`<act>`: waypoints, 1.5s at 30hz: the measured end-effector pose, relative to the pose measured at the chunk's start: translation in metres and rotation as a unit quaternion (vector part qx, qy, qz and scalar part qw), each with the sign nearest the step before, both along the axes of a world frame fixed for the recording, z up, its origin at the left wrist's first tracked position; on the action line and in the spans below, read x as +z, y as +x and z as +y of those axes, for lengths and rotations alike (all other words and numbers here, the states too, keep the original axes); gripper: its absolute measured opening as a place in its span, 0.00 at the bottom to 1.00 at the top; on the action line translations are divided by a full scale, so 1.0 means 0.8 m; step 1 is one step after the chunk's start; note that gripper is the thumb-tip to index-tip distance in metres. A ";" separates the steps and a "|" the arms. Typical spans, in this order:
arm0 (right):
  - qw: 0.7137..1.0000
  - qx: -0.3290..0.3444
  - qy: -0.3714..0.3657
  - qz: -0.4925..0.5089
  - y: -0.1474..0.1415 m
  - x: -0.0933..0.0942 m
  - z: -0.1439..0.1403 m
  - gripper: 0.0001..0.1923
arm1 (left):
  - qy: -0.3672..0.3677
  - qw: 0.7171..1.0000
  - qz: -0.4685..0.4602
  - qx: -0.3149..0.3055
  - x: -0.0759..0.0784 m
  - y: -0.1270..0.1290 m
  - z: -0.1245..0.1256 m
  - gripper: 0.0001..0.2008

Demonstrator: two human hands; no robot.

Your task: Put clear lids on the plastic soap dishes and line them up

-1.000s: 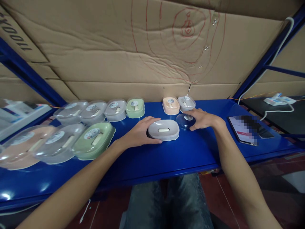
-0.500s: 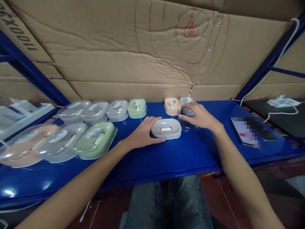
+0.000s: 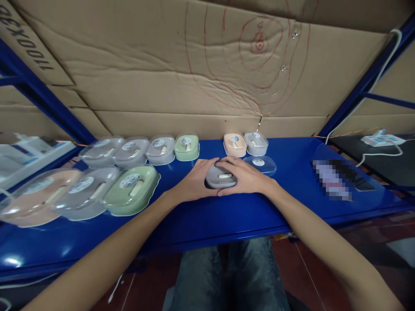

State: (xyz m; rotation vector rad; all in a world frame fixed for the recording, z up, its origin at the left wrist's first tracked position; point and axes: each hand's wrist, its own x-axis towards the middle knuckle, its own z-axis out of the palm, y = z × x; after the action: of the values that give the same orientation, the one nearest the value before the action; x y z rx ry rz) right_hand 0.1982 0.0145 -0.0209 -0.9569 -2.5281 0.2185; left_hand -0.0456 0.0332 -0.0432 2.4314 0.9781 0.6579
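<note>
While I watch through the head view from my end, both bare hands cup the grey box (image 3: 222, 177), which is near the middle of the blue shelf (image 3: 207, 218). I have the left hand (image 3: 193, 180) curled round its left end, thumb along the near side and fingers along the far side. The right hand (image 3: 248, 176) wraps the opposite end the same way, so the box is clasped between the two. Their thumb tips and fingertips come close together; I cannot tell whether they actually touch, nor whether the base of the box rests on the shelf. Between them I can see a white bar (image 3: 223, 176) on its top.

Just beyond the right hand, a clear lid (image 3: 261, 165) with a round sticker lies on the shelf. Behind that, near the cardboard (image 3: 139, 90), a peach box (image 3: 234, 147) and a small grey box (image 3: 256, 146) stand side by side. To the left I count seven covered boxes in two rows: four at the back, ending in a small green box (image 3: 187, 149), and three in front, with a large green box (image 3: 131, 194) nearest the left hand. At right, well apart from the hands, lies a phone (image 3: 365, 183), partly blurred.
</note>
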 end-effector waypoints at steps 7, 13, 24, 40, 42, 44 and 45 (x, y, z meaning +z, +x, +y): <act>1.000 0.008 -0.009 0.014 0.004 0.000 0.003 0.50 | -0.015 1.000 -0.004 0.000 0.007 0.000 -0.005 0.54; 0.999 0.004 -0.023 0.043 0.003 -0.006 0.007 0.47 | -0.036 0.999 0.002 0.011 0.010 -0.001 -0.006 0.54; 0.996 -0.023 -0.027 0.076 0.003 -0.009 0.009 0.48 | -0.054 0.998 0.005 0.038 0.013 0.000 -0.011 0.59; 0.996 -0.025 0.007 0.081 0.001 -0.006 0.003 0.45 | -0.049 0.998 0.000 0.035 0.008 0.000 -0.007 0.61; 0.996 -0.023 0.002 0.086 0.001 -0.006 0.004 0.45 | -0.048 0.998 0.001 0.035 0.008 0.000 -0.007 0.61; 0.996 -0.022 -0.001 0.092 0.002 -0.005 0.004 0.44 | -0.050 0.998 0.005 0.036 0.008 0.000 -0.008 0.61; 0.995 -0.020 -0.003 0.095 0.002 -0.005 0.004 0.44 | -0.051 0.998 0.008 0.038 0.009 0.000 -0.008 0.61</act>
State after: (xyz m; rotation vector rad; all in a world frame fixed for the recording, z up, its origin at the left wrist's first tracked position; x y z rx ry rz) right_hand 0.1996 0.0180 -0.0249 -0.9413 -2.3343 0.2901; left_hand -0.0454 0.0267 -0.0360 2.3248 1.0875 0.6004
